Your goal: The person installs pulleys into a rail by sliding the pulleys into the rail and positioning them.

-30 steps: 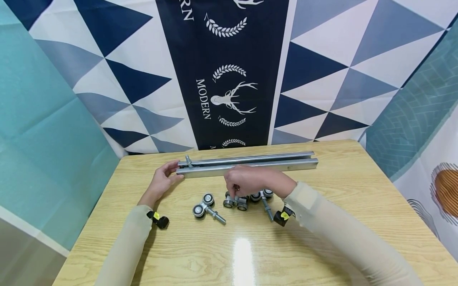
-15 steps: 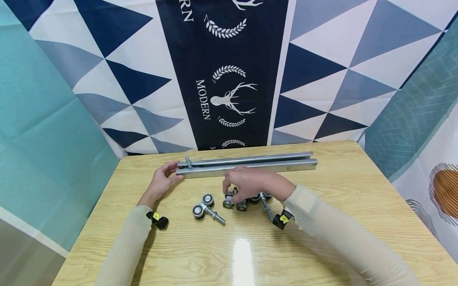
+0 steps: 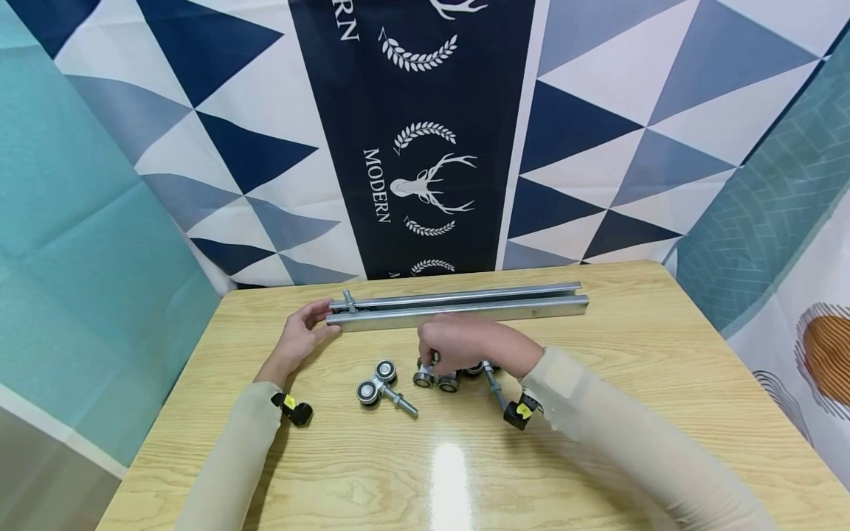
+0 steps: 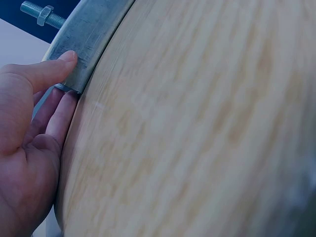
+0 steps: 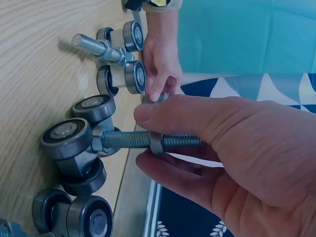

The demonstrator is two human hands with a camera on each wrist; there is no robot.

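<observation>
My left hand (image 3: 302,335) grips the left end of a metal channel rail (image 3: 558,306), its thumb (image 4: 66,59) on the side wall and fingers at the end. A bolt (image 4: 52,17) stands up out of the rail's slot near that hand. With its thumb and fingers, my right hand (image 3: 458,339) pinches a nut (image 5: 156,142) on the threaded bolt (image 5: 128,139) of a roller trolley (image 5: 66,138). That trolley's bolt points up from its wheels, which are partly covered by the hand in the head view.
A second roller trolley (image 3: 385,383) lies on the wooden table (image 3: 332,472) to the left, its bolt slanting toward the front. Another trolley (image 3: 491,380) lies to the right, partly under my right wrist. Behind the table hangs a patterned cloth (image 3: 425,221).
My right hand's fingers have opened around the trolley's bolt and closed again, with a small shift of the hand. The left hand and rail stay in place.
</observation>
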